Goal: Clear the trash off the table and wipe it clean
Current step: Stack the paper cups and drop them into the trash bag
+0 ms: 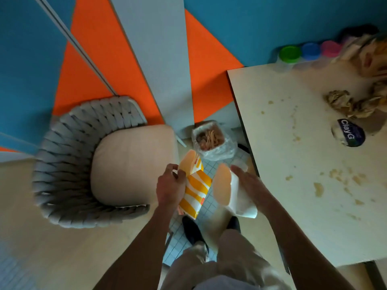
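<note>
Head view: the left hand (169,185) curls its fingers (174,171) around a yellow-and-white striped carton (195,193), held above the floor beside the bench (293,164). The right hand (249,181) lies with fingers fairly straight against a white carton (236,197). Ahead on the floor stands a lined trash bin (211,139) with scraps inside. Crumpled wrappers (343,103) and smears remain on the bench.

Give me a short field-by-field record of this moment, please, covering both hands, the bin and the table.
left hand: grips yellow-striped carton
right hand: fingers straight, against white carton
bin: clear-lined, on the floor ahead of the hands, holds brown scraps
table: stained with smears and crumbs
left on table: crumpled paper, ClayG wrapper
</note>
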Action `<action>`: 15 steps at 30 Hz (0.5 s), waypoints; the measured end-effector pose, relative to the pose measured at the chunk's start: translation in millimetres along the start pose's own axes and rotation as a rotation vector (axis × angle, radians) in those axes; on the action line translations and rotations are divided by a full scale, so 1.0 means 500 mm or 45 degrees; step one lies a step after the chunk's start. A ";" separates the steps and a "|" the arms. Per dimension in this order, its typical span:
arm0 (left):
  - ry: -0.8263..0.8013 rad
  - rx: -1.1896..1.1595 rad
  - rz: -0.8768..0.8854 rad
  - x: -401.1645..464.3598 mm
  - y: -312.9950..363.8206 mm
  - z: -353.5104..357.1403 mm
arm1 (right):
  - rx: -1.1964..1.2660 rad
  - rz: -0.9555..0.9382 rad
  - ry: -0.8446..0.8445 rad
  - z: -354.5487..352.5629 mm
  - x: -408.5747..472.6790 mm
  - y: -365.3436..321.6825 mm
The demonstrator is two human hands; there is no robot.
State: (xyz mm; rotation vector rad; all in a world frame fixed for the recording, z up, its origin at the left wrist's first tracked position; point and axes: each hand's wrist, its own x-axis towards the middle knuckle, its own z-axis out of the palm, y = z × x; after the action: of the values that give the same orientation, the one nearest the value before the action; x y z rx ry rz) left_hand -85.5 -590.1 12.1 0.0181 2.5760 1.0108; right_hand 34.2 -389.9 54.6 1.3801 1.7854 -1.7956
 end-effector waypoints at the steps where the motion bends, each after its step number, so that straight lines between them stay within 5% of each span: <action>1: -0.015 0.001 -0.003 0.011 -0.002 -0.003 | 0.012 0.016 -0.003 0.007 0.007 -0.001; 15: -0.075 0.060 -0.116 0.213 0.028 0.042 | -0.030 0.105 -0.042 0.040 0.251 -0.103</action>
State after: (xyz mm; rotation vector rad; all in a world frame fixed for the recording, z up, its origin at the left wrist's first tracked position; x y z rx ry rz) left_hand -179.0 -550.6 -28.3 -0.0559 2.5225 0.9028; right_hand -77.3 -343.3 -10.0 1.3863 1.7022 -1.7393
